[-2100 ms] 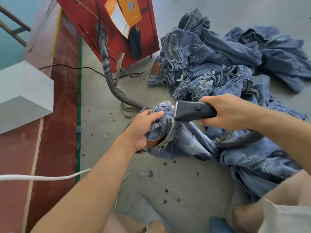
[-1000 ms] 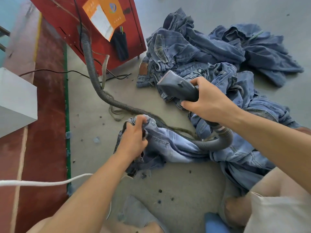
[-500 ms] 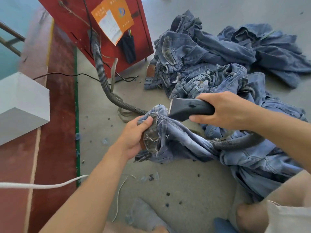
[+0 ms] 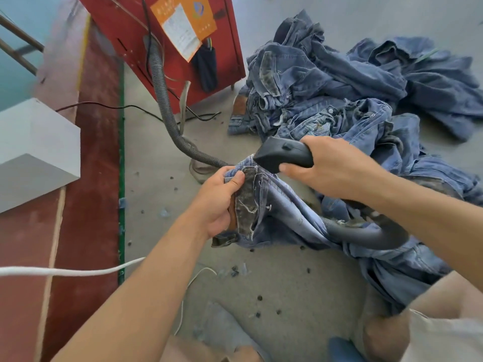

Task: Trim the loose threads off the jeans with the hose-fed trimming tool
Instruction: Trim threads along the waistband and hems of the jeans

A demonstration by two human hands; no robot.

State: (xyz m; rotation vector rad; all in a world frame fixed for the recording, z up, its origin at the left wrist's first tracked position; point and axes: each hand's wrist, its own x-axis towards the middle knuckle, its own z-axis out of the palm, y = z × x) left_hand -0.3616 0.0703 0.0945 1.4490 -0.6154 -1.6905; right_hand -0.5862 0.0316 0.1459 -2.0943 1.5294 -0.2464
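Note:
My left hand (image 4: 218,202) grips the waistband end of a pair of blue jeans (image 4: 282,205), turned inside out so a dark pocket lining with loose white threads (image 4: 249,207) faces up. My right hand (image 4: 337,169) holds the black trimming tool (image 4: 281,154) by its handle. The tool's head sits at the top edge of the waistband, just right of my left thumb. A grey ribbed hose (image 4: 163,100) runs from the tool under my right arm, across the floor and up to the red machine.
A red machine cabinet (image 4: 167,40) with an orange label stands at the back. A big heap of jeans (image 4: 366,82) lies at the right. A grey box (image 4: 34,150) is at left, a white cord (image 4: 65,271) crosses the floor, and thread scraps dot the concrete.
One second ago the tool was lifted away while my left hand regripped the jeans. Now the waistband is turned up with the lining showing and the tool head is back at its edge.

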